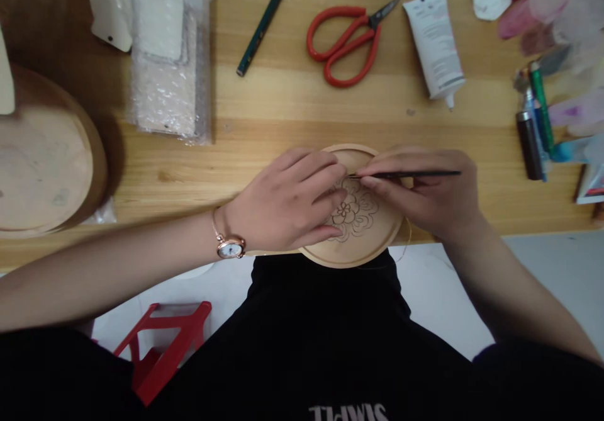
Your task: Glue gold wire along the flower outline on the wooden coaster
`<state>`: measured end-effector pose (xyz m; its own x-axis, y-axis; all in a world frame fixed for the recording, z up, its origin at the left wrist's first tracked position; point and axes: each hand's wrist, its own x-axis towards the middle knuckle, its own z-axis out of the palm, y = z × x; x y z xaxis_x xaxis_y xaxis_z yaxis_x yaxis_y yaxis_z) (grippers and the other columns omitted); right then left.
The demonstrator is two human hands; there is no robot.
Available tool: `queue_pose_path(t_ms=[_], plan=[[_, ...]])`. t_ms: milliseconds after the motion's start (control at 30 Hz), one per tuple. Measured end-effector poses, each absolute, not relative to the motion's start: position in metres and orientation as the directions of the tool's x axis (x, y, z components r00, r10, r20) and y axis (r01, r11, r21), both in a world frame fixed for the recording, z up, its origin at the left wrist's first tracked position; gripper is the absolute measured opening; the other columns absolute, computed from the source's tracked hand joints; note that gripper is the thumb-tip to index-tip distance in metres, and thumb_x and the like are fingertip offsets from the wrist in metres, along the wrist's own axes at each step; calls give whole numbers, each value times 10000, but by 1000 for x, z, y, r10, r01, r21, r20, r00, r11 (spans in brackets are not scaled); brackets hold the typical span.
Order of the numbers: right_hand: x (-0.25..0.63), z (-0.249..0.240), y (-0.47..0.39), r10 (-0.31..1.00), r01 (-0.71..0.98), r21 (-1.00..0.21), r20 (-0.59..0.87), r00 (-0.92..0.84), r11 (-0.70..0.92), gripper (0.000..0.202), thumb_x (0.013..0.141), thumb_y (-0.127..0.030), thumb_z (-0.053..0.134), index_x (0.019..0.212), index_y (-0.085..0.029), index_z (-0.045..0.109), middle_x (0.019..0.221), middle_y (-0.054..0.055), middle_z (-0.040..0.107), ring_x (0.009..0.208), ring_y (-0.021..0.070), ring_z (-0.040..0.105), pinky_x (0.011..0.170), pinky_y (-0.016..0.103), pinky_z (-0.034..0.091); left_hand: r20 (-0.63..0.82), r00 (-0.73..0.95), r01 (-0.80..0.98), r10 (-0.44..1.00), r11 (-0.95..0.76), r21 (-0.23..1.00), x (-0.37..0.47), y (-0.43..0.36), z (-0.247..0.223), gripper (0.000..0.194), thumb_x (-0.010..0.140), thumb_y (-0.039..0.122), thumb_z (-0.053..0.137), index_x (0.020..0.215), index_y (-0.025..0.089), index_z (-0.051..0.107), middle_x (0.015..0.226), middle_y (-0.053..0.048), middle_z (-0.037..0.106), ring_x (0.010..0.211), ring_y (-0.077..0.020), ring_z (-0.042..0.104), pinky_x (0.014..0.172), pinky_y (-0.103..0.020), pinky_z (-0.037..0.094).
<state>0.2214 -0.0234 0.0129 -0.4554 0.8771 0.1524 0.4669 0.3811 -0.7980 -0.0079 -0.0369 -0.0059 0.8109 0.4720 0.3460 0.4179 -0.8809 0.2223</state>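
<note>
A round, shallow wooden plate (363,248) with a line-drawn flower (346,212) lies at the table's front edge and juts slightly over it. My left hand (287,204) rests on its left part, palm down, fingers bent and apart, covering some of the flower. In my right hand (438,188) is a slim dark tool (419,174), perhaps tweezers, gripped between thumb and fingers. Its pointed tip meets the upper part of the drawing, close to a left fingertip. Anything fine at the tip is too small to make out. A thin golden strand (409,232) curves beside the plate's right rim.
Red-handled scissors (346,46), a dark green pencil (263,24) and a white tube (436,46) lie behind the plate. Bubble-wrapped pieces (170,62) and a large round wooden piece (89,157) are at left. Pens (535,119) lie at right. A red stool (165,345) stands below.
</note>
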Motion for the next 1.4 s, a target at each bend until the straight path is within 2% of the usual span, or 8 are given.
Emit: queue_pose_path(t_ms=[133, 367, 667, 833, 1400], plan=[[220, 14, -26, 878, 498, -771, 162, -450, 397, 66, 809, -215, 703, 845, -265, 728, 826, -16, 752, 783, 131, 703, 723, 266, 576, 351, 810, 409, 469, -882, 235, -8, -37, -6, 434, 975, 488, 426, 1050, 126, 654, 1163, -152, 644, 1117, -311, 595, 860, -437, 512], [215, 12, -35, 903, 525, -753, 216, -372, 397, 84, 791, -148, 708, 828, -220, 730, 810, 8, 756, 764, 123, 703, 719, 238, 572, 380, 808, 400, 450, -893, 207, -7, -37, -7, 450, 979, 487, 413, 1020, 112, 658, 1091, -125, 653, 1099, -301, 591, 868, -431, 510], [209, 8, -46, 938, 577, -743, 224, -264, 339, 108, 805, -162, 695, 846, -254, 733, 826, -20, 754, 759, 142, 704, 686, 269, 568, 373, 841, 360, 393, -920, 156, -6, -36, -5, 424, 995, 455, 403, 938, 120, 656, 1065, -71, 672, 1077, -245, 597, 912, -390, 496], [205, 8, -50, 946, 599, -733, 237, -219, 323, 106, 808, -158, 689, 837, -253, 725, 811, -28, 750, 752, 139, 700, 682, 270, 567, 377, 839, 357, 393, -919, 164, -6, -37, -6, 431, 988, 464, 420, 895, 120, 663, 1050, -77, 677, 1059, -251, 607, 881, -397, 514], [189, 6, -68, 957, 639, -729, 286, -42, 245, 128, 820, -138, 666, 843, -253, 718, 790, -15, 742, 725, 144, 691, 670, 292, 560, 356, 841, 362, 407, -913, 187, -6, -36, -6, 435, 990, 454, 421, 922, 108, 676, 1033, -88, 662, 1058, -263, 598, 852, -409, 520]])
